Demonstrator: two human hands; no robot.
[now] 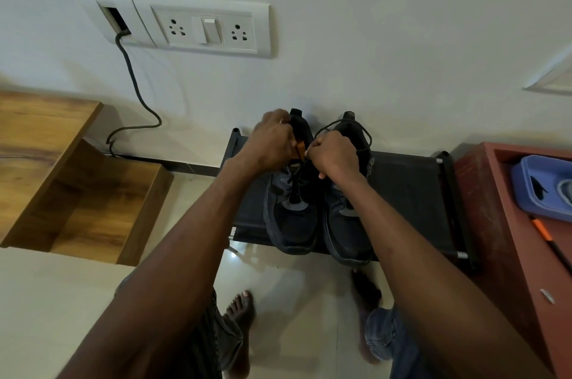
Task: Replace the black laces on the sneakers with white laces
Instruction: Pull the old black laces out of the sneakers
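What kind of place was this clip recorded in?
Most likely a room in a home, by a wall. A pair of dark sneakers sits on a low black shoe rack on a glossy tiled floor, under a wall socket panel, with wooden furniture beside it.

This is a room in a home, likely an entry or bedroom corner; beneath the hands [272, 143] a low black fabric shoe rack [411, 193] stands against a plain white wall [371, 38], carrying a pair of dark sneakers [294, 217]; above and left of the hands a white switchboard [204, 27] with two sockets and a rocker switch is set in that wall, a dark cable [136, 90] trailing down from it; to the left sits wood-grain furniture with an open shelf [93, 202]; to the right a reddish-brown cabinet [495, 224] holds a blue plastic tray [532, 186]; glossy cream floor tiles [294, 301] lie nearer than the hands, with bare feet on them.
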